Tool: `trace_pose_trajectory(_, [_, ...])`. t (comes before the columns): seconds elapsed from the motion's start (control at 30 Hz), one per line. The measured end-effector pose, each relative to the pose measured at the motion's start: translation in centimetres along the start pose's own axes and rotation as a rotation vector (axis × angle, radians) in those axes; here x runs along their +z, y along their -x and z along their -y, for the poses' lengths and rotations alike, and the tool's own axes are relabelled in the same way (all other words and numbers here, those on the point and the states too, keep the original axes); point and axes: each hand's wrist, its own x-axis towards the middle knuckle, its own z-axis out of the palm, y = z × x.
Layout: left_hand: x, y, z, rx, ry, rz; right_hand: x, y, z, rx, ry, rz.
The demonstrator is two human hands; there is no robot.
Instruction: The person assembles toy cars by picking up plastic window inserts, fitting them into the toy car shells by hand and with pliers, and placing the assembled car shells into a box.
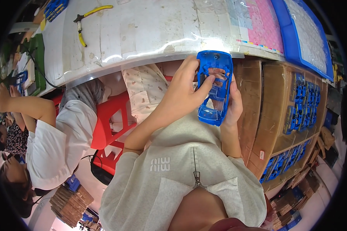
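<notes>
A blue plastic toy car body [215, 57] is held up in front of me, just off the table's near edge, its hollow underside showing. Clear window plastic sits inside its openings. My left hand [191, 82] grips its left side, with the thumb reaching into the middle of the shell. Along the right side, my right hand [234, 104] supports it; some of those fingers are hidden behind the shell.
Yellow-handled pliers [79, 24] lie on the white table [142, 30]. A blue tray [287, 29] holds clear plastic parts at far right. Below it, a cardboard box [275, 88] contains several blue car bodies [302, 100]. To the left, another person [61, 146] sits near a red chair [110, 121].
</notes>
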Motion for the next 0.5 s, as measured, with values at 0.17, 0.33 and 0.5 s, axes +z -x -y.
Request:
trace_pose_trajectory(0.17, [0.1,0.4,0.1,0.065,-0.046,0.008,-0.9,0.1,-0.7,-0.031,-0.013,0.011])
trace_pose_trajectory(0.33, [1.1,1.2,-1.3,0.186,0.087,-0.301,-0.3,0.1,-0.2,0.035,-0.106,0.018])
trace_pose_trajectory(0.5, [-2.0,1.7,0.6,0.604,-0.562,-0.337,-1.0,0.4,-0.4,-0.036,-0.065,0.035])
